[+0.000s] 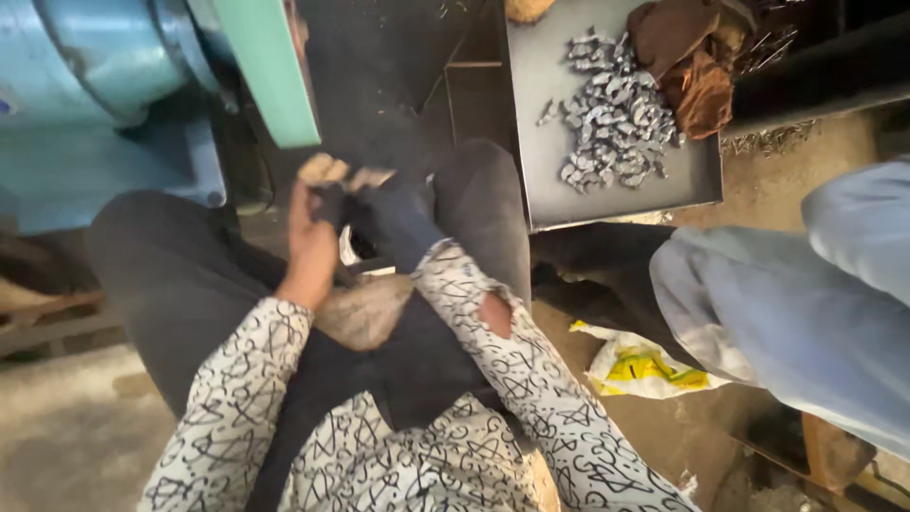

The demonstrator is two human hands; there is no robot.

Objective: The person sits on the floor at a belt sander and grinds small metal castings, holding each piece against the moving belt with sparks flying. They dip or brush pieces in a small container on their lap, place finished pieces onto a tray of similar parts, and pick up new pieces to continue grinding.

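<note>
On a dusty workshop floor beside a blue machine point(104, 104), the left hand point(311, 237) pinches a dark glove point(398, 223) being pulled halfway over the right hand point(379, 204), while the metal pieces point(611, 118) lie untouched in the grey tray point(559, 194) beyond.

Grey metal tray point(550, 180) carries small metal pieces point(611, 118), brown rags point(697, 66).
</note>
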